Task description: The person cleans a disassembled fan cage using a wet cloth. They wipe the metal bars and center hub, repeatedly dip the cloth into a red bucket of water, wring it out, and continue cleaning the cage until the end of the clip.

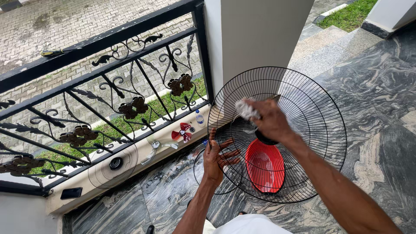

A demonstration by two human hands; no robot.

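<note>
Held upright over the grey marbled floor (372, 99): a round black wire fan guard (316, 108), steadied at its left rim by the left hand (216, 160), fingers (227, 152) spread and hooked through the wires so the grille cannot swing. Pressed against the inside of the grille near its hub, the right hand (271, 120), fingers closed around a crumpled white cloth (246, 109), which puts the wiping pressure against the side braced by the other hand. Directly below the guard, on the floor, a red oval plastic basin (265, 167), placed where drips would fall. Behind the left hand, partly hidden, what looks like a second thin wire grille, too overlapped to make out well. Laid out along the pale concrete ledge (143, 149) under the black wrought-iron railing (108, 52): a clear fan blade (157, 147), a small red fan blade (182, 132), a small clear plastic bottle (199, 117) and another flat round grille (113, 167), kept apart from the wet work.
</note>
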